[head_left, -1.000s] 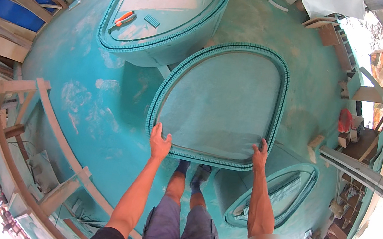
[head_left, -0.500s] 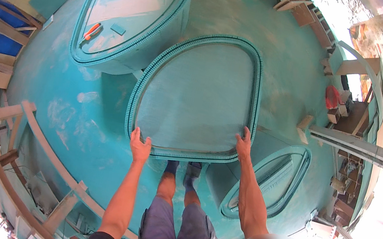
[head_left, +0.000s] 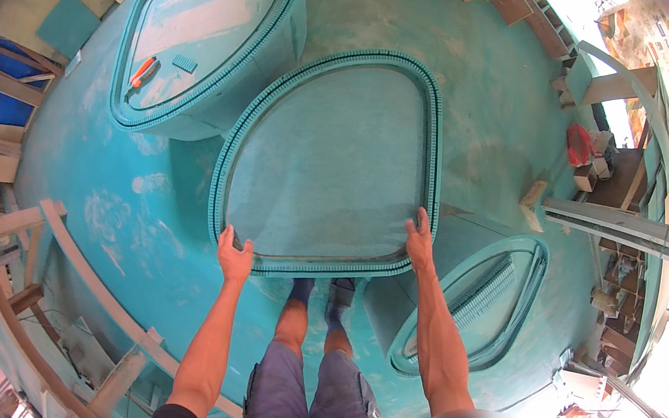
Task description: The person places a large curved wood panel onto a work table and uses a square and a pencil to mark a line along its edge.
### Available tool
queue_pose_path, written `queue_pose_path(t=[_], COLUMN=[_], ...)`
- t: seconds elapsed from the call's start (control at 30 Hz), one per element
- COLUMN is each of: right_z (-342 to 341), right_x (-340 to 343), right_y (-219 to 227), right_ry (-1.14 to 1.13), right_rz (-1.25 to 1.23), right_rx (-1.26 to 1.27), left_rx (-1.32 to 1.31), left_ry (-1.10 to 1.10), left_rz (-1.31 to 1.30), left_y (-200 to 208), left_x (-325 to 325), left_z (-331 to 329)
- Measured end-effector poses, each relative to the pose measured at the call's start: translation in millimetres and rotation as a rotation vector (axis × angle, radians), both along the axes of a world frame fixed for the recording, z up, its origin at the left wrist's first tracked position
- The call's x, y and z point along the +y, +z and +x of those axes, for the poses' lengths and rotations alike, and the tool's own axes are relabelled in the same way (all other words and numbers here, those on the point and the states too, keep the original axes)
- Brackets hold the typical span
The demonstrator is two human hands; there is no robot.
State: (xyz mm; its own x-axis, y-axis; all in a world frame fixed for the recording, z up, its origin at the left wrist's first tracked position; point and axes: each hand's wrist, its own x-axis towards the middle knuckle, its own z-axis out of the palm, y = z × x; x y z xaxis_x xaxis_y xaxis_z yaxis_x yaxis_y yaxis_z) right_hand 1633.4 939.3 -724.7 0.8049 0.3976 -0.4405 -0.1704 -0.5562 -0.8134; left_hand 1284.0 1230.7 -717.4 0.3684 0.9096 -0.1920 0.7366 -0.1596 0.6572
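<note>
Right in front of me is a large teal box with rounded corners [head_left: 332, 165], its recessed flat top ringed by a notched strip along the rim. At its near left corner my left hand [head_left: 234, 258] grips the edge, thumb on the upper side, other fingers partly hidden. My right hand [head_left: 419, 242] holds the rim at the near right side in a similar way. The box's near edge is above my feet, and its underside is out of sight.
A similar box [head_left: 287, 33] stands back left, carrying orange-handled pliers [head_left: 144, 71] and a small notched teal piece [head_left: 184, 63]. Another box [head_left: 528, 303] lies tilted at right, with notched strips inside. A curved wooden frame [head_left: 85, 284] fills the near left. Boards and shelving line the right.
The whole view has turned slightly, so the back-left box sits lower and farther left. Both hands keep their places on the rim of the middle box, which appears shifted a little left.
</note>
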Motion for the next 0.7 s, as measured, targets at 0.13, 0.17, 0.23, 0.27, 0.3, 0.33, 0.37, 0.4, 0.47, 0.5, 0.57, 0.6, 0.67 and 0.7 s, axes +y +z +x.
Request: queue_pose_path(t=[0.13, 0.17, 0.23, 0.27, 0.3, 0.33, 0.37, 0.4, 0.47, 0.5, 0.57, 0.6, 0.67, 0.7], right_z=[-2.5, -2.2, -3.0, -3.2, -1.6, 0.4, 2.3, 2.3, 2.8, 1.1, -0.6, -1.0, 0.7, -1.1], right_x=[8.4, 9.1, 13.1, 15.1, 13.4, 11.4, 9.8, 10.8, 12.2, 15.0, 17.8, 15.7, 13.0, 15.4], right_y=[-2.7, -2.3, 1.5, 3.6, 4.1, 4.8, 5.5, 6.1, 8.7, 10.5, 17.0, 16.9, 17.7, 16.4], right_ry=[-0.044, -0.040, -0.061, -0.071, -0.061, -0.049, -0.038, -0.035, -0.028, -0.028, -0.026, -0.028, -0.026, -0.014], right_rz=[-0.030, -0.066, -0.025, -0.005, -0.008, -0.012, -0.015, -0.019, -0.028, -0.041, -0.068, -0.081, -0.107, -0.125], right_rx=[-0.019, -0.038, -0.002, 0.016, 0.030, 0.044, 0.057, 0.062, 0.070, 0.077, 0.090, 0.065, 0.013, 0.020], left_rx=[0.007, 0.012, 0.027, 0.029, 0.027, 0.026, 0.020, 0.018, 0.010, 0.012, 0.003, -0.009, -0.004, 0.022], left_ry=[-0.002, 0.002, 0.017, 0.020, 0.021, 0.023, 0.029, 0.037, 0.045, 0.049, 0.049, 0.040, 0.012, 0.000], left_rz=[0.023, 0.022, 0.020, 0.031, 0.039, 0.047, 0.015, -0.014, -0.045, -0.043, -0.034, -0.029, -0.003, 0.021], left_y=[-2.2, -2.9, -1.8, -1.1, -0.3, 0.4, 1.1, 1.2, 0.3, -0.5, -1.8, -1.1, 0.4, 0.3], left_x=[0.2, -0.3, -0.6, -0.4, -1.3, -1.9, -2.0, -1.1, -1.1, -1.3, -2.3, -4.3, -7.3, -8.3], left_z=[-2.0, -1.2, -1.2, -1.5, 0.3, 2.2, 4.0, 3.0, 4.0, 2.6, 0.5, 2.6, 7.7, 4.5])
